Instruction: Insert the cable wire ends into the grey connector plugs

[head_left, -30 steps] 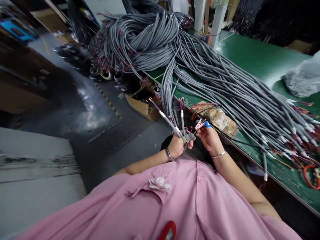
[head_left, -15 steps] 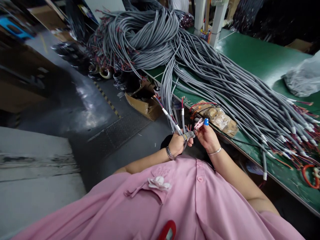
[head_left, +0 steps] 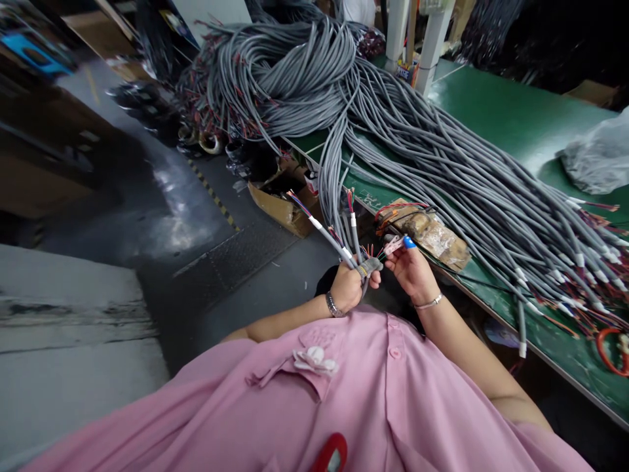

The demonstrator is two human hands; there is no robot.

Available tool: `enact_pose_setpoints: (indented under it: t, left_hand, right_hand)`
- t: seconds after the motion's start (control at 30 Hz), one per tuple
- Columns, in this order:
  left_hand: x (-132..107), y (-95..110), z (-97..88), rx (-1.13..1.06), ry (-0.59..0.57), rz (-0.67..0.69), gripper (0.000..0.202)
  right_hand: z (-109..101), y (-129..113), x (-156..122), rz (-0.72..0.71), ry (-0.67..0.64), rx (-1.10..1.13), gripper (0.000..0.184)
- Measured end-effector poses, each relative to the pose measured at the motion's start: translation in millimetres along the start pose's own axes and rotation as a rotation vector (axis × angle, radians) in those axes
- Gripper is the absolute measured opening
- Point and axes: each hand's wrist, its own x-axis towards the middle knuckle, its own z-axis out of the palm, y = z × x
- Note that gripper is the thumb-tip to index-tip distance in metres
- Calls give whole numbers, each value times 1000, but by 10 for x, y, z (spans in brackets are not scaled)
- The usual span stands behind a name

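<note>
Held gray cables [head_left: 329,236] lean farther left than half a second ago. Dark floor [head_left: 275,288] leaves room left of the left grip [head_left: 350,287]; the green counter [head_left: 491,111] runs diagonally at right, its near edge just past the right grip [head_left: 411,272], a long cable bundle [head_left: 442,151] over it. Left grip clenches the gray cables, colored ends [head_left: 350,198] projecting above; right grip pinches a pink clip-like tool [head_left: 393,245] near fine wires [head_left: 371,251] between the two.
</note>
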Motion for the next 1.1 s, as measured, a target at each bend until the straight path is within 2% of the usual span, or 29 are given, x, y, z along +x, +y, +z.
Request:
enact_pose_setpoints:
  t: [0.23,0.43,0.7,0.83,0.93,1.1]
  left_hand:
    - [40,-46,58,10,35,-9,36]
    - [50,-77,45,56,37,-13,37]
    - [13,-82,-6,40,34,-5,37]
    - [-21,-95,-56,42,29,6,37]
    - [-34,-136,-98,64,17,16,37]
    - [-24,-201,-145,151,-70,37,35]
  right_hand:
    - [-74,98,80,-10,9,82,30]
    - [-65,123,113,-47,48,64,28]
    - [-71,86,43,24,26,150,35]
    - [-139,75,-26,121,-60,32,47]
    - [-169,94,-115,166,-130,-130,41]
    - [-70,106,-255,-12,-148,-377,24]
